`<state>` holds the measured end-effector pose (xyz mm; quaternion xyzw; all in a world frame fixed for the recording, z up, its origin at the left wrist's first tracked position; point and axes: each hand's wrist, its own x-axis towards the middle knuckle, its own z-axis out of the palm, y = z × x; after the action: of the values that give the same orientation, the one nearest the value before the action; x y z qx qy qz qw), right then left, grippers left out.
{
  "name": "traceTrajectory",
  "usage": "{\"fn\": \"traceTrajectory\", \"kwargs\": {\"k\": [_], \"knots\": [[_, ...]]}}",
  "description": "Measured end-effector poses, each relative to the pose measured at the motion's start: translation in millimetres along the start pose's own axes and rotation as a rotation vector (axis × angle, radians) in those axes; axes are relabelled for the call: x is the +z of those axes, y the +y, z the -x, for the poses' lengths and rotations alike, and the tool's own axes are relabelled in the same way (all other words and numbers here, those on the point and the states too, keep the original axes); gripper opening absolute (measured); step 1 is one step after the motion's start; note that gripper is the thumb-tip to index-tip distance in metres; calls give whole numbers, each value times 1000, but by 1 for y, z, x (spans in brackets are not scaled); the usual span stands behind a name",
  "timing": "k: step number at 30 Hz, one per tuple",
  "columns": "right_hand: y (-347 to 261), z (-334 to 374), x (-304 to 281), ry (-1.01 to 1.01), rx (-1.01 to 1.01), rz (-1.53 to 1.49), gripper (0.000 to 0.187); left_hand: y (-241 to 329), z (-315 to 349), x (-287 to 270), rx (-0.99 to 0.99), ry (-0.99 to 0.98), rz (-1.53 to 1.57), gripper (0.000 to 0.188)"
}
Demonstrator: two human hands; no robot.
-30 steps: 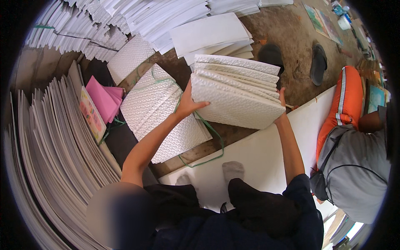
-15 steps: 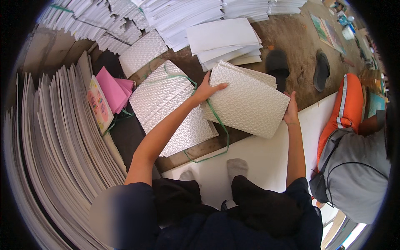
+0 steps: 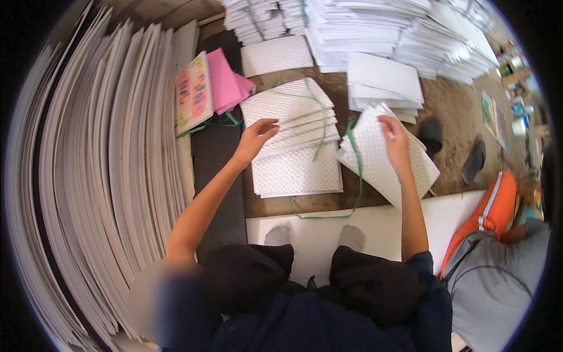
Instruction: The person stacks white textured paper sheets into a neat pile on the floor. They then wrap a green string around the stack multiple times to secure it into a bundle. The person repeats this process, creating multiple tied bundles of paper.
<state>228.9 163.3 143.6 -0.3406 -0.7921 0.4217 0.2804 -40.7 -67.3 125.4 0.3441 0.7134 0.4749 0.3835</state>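
Observation:
A fanned stack of white embossed sheets lies on the ground in front of me, over more sheets of the same kind. At its left side is my left hand, fingers apart with nothing held; I cannot tell whether the fingertips touch the sheets. A second bundle of embossed sheets lies askew to the right. My right hand is over this bundle, its fingers loosely bent and apart, holding nothing. A green plastic string trails across the left stack and loops between the two.
Tall white boards stand on edge at left, beside pink sheets and a colourful card. Paper stacks line the back. Dark slippers lie at right, near an orange-and-grey bundle. My socked feet rest on a white board.
Both hands have let go of the embossed bundle, which now lies at the right. My left hand has moved away to the left stack. The view has shifted.

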Motion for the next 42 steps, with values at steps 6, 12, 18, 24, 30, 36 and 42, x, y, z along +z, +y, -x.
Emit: {"fn": "traceTrajectory", "kwargs": {"k": [6,12,18,24,30,36,42], "knots": [[30,-54,100,-360,78,104,33,-70,33,-49,-294,393,29,48],[88,-91,151,-336,412,80,58,-99,-5,-46,-480,349,-50,68],[81,-88,180,-295,545,-95,54,-113,-39,-35,-390,385,-15,70],[67,-77,173,-209,549,-84,45,-128,-40,-19,-294,464,12,61],[8,-30,146,-155,441,-187,41,-93,-2,-20,-179,458,261,52],[-7,53,122,-202,399,-220,52,-89,52,-5,-25,467,329,53],[0,91,107,-492,195,112,64,-118,85,2,-166,350,240,53]]}}
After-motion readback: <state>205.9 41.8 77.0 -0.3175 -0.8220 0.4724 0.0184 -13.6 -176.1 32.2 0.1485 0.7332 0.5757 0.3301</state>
